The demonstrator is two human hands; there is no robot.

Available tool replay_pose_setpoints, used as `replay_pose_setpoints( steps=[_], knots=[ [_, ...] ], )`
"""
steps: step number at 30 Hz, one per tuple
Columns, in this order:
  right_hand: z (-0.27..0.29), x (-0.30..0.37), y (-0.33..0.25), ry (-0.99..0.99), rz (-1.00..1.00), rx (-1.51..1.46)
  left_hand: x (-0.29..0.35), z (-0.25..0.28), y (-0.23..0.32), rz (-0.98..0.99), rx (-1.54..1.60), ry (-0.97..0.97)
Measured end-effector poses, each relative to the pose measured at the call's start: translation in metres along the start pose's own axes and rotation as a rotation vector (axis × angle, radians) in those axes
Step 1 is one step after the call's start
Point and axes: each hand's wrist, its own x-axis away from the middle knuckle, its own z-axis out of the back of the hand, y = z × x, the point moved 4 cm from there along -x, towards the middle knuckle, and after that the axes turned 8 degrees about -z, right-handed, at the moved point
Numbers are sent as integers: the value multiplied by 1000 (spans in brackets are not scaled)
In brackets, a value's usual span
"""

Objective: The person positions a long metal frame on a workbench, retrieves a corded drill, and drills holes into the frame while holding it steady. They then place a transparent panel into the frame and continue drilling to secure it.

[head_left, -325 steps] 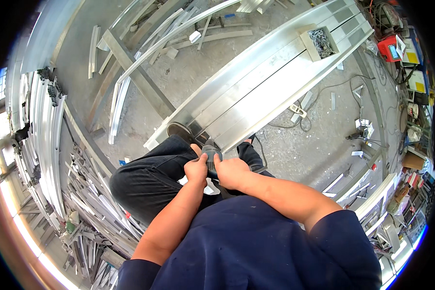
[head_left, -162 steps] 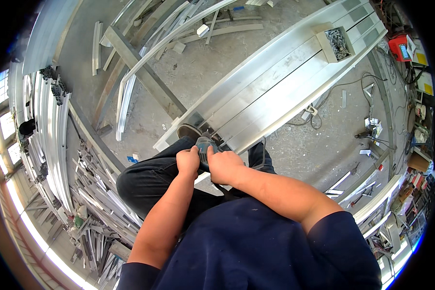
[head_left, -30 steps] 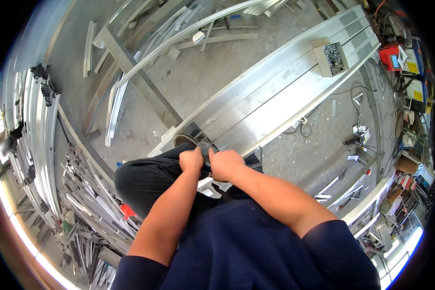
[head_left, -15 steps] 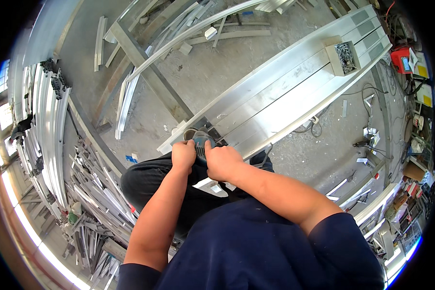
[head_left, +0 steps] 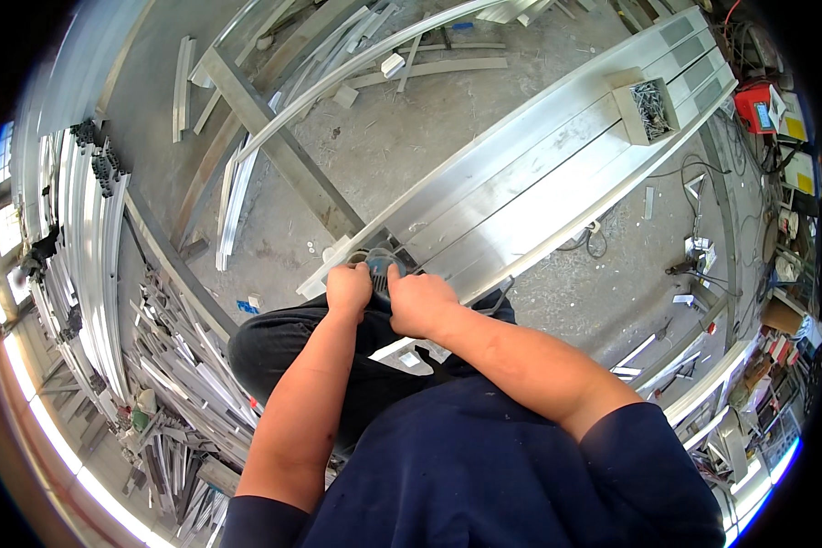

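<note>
Both of my hands are wrapped round a teal and dark-grey angle grinder (head_left: pixel 381 265) at the near end of a long silver metal bench (head_left: pixel 521 183). My left hand (head_left: pixel 348 292) is closed on its left side, next to the round head. On the right side, my right hand (head_left: pixel 422 303) grips the body, thumb laid along the top. The grinder sits low over the bench end, close to the pale left rim; its disc and what it touches are mostly hidden. My bent knee (head_left: pixel 269 338) is just left of the bench end.
An open box (head_left: pixel 627 110) of screws stands on the bench's far part. Metal profiles (head_left: pixel 178 365) lie heaped at left, with longer ones (head_left: pixel 82 265) stacked beyond. Cables (head_left: pixel 694 173) and offcuts litter the floor at right. A red machine (head_left: pixel 755 108) stands at far right.
The whole view has shifted slightly. My hands and the grinder keep nearly the same place at the bench end, with the same grip.
</note>
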Motion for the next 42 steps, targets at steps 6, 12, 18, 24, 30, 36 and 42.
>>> replay_pose_setpoints(
  steps=[6,12,18,24,30,36,42],
  knots=[
    [1,-6,-9,7,-23,-7,-10,5,7,36,-144,-14],
    [5,-9,-20,21,-32,-19,-23,7,5,47,-218,-31],
    [1,-17,-28,9,-39,-35,-32,13,5,74,-232,-41],
    [-2,-18,-33,-6,-57,-34,-34,15,-2,64,-210,-47],
    [-4,-19,-34,-35,-60,-22,-32,16,0,33,-262,-68],
    [-2,-15,-32,-39,-69,-26,-29,13,0,52,-243,-65],
    [-2,-16,-29,-30,-65,-19,-28,12,2,68,-248,-46]
  ],
)
